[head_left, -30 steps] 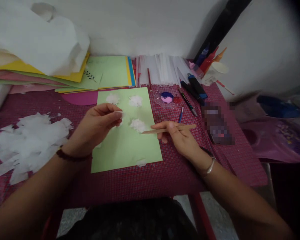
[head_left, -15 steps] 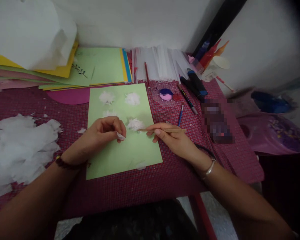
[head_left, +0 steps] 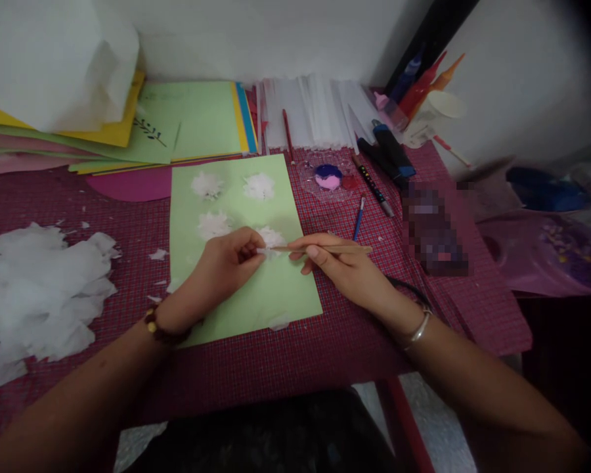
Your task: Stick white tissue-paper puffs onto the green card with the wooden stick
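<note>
A light green sheet of paper [head_left: 256,302] lies on the table under both hands. Several fluffy white paper clusters [head_left: 259,186] sit on it in two columns. My left hand [head_left: 231,263] pinches a small piece of white tissue paper [head_left: 262,251] just in front of the lower right cluster [head_left: 270,236]. Between the thumb and fingers of my right hand [head_left: 335,259] is a thin wooden stick [head_left: 349,249], held nearly level. Its tip meets the tissue piece at my left fingertips. My left hand partly covers the sheet's left side.
A heap of white tissue pieces [head_left: 39,295] lies at the left. Coloured paper [head_left: 197,118] is stacked behind. To the right are a paint palette [head_left: 329,177], a marker [head_left: 373,187], a blue brush [head_left: 359,219], scissors [head_left: 381,157] and a blurred dark object [head_left: 436,230].
My left hand has moved right and slightly up, bringing the tissue piece to the stick's tip. My right hand still holds the stick in nearly the same place. The view has shifted slightly.
</note>
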{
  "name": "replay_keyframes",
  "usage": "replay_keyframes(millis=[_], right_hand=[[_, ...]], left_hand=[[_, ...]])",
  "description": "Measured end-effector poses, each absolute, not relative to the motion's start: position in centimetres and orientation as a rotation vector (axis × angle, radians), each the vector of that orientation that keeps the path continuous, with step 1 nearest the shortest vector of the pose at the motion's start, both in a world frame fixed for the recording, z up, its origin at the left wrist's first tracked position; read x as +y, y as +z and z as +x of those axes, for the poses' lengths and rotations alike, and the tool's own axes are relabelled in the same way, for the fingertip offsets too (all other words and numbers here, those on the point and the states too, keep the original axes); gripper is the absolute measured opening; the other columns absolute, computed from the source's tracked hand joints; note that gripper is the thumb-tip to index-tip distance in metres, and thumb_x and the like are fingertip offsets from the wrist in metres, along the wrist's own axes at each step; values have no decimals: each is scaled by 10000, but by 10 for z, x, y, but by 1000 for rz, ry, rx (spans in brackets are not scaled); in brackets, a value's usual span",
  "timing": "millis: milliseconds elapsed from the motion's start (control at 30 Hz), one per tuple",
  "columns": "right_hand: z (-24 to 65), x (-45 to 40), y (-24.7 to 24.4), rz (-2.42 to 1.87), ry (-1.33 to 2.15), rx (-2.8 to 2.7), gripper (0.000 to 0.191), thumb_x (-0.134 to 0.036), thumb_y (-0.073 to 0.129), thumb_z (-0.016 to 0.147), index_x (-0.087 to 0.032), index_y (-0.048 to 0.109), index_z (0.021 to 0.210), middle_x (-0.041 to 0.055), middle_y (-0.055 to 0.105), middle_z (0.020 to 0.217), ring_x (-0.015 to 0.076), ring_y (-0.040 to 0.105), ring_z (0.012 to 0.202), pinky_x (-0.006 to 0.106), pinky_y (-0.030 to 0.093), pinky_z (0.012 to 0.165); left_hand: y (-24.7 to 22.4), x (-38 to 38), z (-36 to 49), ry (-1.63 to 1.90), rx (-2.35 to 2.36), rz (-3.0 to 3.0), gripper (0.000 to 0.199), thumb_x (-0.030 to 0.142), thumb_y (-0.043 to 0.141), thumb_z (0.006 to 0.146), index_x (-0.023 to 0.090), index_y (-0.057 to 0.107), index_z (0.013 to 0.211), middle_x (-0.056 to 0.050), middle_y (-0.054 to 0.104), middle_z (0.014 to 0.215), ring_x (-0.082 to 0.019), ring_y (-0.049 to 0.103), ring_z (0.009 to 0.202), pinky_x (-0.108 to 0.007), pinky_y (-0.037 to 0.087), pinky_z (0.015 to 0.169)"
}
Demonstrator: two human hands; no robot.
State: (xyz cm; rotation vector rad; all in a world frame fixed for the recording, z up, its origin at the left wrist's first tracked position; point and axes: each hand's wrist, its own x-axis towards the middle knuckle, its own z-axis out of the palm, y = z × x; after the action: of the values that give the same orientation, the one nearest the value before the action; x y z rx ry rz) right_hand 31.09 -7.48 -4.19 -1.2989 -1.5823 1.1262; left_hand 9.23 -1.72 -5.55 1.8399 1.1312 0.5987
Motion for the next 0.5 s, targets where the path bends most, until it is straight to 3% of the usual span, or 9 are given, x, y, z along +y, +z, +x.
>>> replay_keyframes(millis=[233, 500], right_hand=[[308, -81, -39, -1249, 1084, -1416, 231, -343, 508, 977, -210, 697, 978, 17, 713, 844, 125, 656, 723, 283, 547, 683], [306, -83, -42, -1242, 1054, -1676, 229, -302, 486, 985, -210, 694, 1010, 30, 718, 914, 143, 655, 824, 296, 528, 714]], left_hand=[[-54, -18, 96, 597, 1167, 1877, 24, 197, 610, 766, 188, 602, 787, 29, 574, 635, -109, 508, 578, -235, 391, 554], [-56, -18, 96, 603, 1144, 1850, 49, 228, 603, 781, 184, 596, 801, 8, 599, 674, -122, 541, 613, -250, 424, 583]])
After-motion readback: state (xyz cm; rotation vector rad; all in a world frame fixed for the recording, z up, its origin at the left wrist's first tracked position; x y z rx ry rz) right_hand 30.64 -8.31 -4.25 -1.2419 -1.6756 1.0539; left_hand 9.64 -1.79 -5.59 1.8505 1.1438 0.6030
